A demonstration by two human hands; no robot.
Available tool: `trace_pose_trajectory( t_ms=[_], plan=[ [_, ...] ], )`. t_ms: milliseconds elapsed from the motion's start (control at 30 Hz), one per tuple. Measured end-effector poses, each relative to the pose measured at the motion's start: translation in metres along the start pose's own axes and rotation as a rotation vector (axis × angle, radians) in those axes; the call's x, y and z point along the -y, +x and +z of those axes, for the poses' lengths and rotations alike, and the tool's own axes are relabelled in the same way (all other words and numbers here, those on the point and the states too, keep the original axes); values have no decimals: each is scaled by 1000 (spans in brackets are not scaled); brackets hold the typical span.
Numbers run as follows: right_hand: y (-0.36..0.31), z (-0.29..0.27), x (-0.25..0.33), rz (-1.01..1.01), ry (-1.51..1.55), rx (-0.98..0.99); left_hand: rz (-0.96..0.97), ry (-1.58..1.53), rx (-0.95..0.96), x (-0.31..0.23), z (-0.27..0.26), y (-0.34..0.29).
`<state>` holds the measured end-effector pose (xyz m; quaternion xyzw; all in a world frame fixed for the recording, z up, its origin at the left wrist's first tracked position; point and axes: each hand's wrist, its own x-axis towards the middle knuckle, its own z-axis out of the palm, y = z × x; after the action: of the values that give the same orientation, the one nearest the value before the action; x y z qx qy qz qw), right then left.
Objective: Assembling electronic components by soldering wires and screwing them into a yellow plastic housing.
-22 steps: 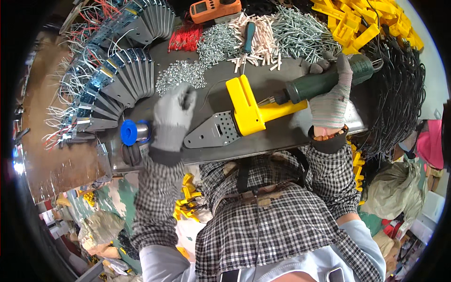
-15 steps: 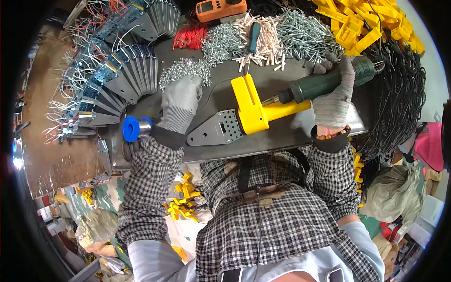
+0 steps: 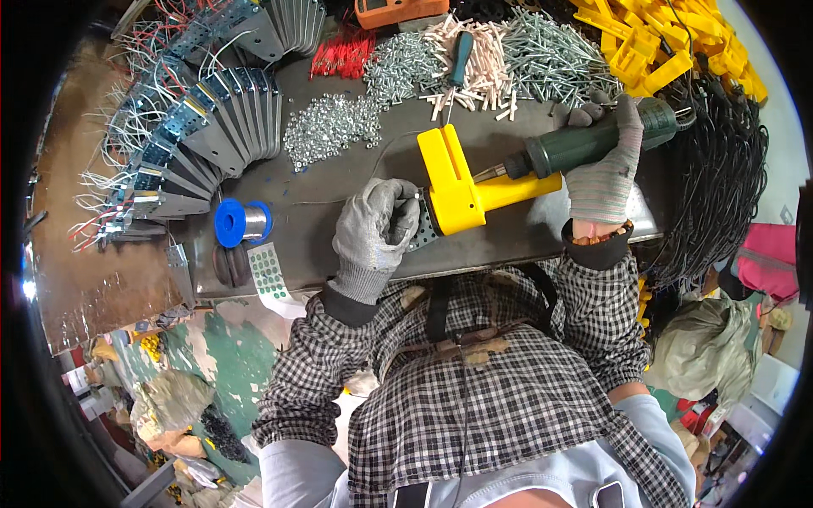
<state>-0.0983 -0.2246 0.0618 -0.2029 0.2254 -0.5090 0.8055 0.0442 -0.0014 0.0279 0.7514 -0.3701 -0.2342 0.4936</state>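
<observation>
Now both hands grip: right hand [image 3: 603,173] aims green soldering iron [image 3: 584,146] leftward, left hand [image 3: 373,233] clasps yellow bracket [image 3: 457,186].

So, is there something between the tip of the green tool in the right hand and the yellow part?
Nothing visible. The right hand grips the green tool, and its metal tip reaches the yellow part directly, with only bare table beside it. The left hand holds the part's near end, away from the tip.
</observation>
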Motion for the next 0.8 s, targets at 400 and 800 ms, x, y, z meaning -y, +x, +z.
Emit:
trace_pose_trajectory(
  t_ms=[400,800],
  plan=[
    [-1,-1,1,26,49,2,339,389,-182,5,5,-1],
    [-2,-4,1,21,63,8,335,397,-179,7,8,0]
  ],
)
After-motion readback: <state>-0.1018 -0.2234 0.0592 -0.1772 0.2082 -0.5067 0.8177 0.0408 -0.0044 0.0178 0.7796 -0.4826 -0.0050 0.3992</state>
